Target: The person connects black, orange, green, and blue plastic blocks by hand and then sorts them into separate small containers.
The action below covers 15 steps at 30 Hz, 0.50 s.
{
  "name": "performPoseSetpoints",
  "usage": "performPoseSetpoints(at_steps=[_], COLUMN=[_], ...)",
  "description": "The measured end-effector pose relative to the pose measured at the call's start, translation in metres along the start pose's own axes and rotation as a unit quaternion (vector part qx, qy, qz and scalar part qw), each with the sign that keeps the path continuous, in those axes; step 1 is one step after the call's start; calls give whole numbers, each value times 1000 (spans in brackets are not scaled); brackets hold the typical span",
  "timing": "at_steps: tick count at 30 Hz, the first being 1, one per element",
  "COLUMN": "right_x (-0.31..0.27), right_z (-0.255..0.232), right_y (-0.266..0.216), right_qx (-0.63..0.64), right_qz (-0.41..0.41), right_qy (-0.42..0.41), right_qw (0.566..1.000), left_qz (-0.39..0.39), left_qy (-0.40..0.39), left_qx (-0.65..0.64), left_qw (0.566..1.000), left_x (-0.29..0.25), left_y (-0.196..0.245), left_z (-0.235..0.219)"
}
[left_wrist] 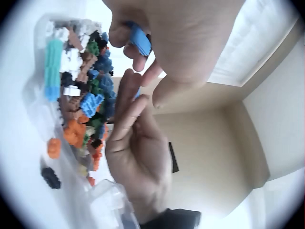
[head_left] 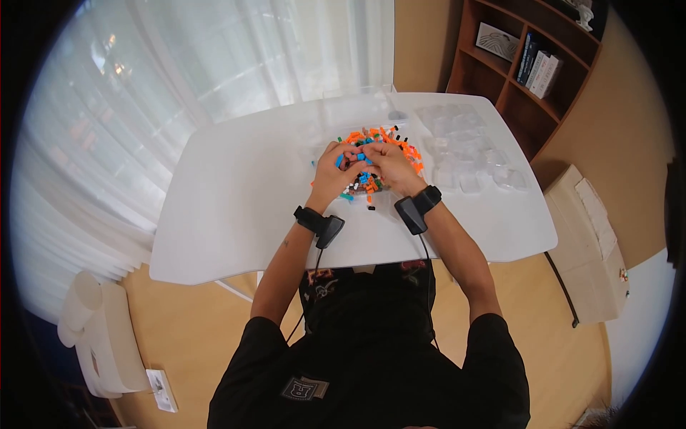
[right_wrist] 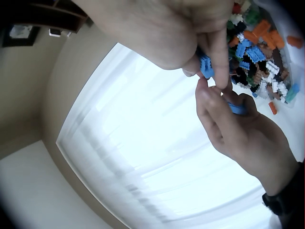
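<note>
Above the pile of small toy bricks, both hands meet fingertip to fingertip. The left hand has its fingers curled round a blue piece, which also shows in the right wrist view. Between thumb and fingers, the right hand pinches another blue piece; left fingertips are close to it or touching, which one I cannot tell. In the left wrist view the right hand hides most of that piece. The pile has orange, blue, white, black, brown and green bricks.
Clear plastic containers stand on the right of the white table. A transparent tray edge borders the pile, with an orange brick and a black brick outside it. Behind are a curtain and a bookshelf.
</note>
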State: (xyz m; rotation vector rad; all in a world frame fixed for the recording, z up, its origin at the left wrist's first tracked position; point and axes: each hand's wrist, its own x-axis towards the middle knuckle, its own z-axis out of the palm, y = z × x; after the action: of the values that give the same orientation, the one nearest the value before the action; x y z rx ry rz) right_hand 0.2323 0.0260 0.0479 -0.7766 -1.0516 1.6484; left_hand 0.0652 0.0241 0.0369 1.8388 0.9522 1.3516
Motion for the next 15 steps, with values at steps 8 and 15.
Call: performPoseSetpoints(at_steps=[8, 15], right_x=[-7, -3], right_z=[6, 3], right_y=[1, 4], right_qx=[-142, -161], right_qz=[-65, -64], right_qy=[-47, -67], right_qw=[987, 983], left_qz=[14, 5], left_qy=[-30, -33], left_qx=[71, 95], left_qw=[997, 995], left_x=[0, 1], left_y=[13, 8], left_z=[-8, -12])
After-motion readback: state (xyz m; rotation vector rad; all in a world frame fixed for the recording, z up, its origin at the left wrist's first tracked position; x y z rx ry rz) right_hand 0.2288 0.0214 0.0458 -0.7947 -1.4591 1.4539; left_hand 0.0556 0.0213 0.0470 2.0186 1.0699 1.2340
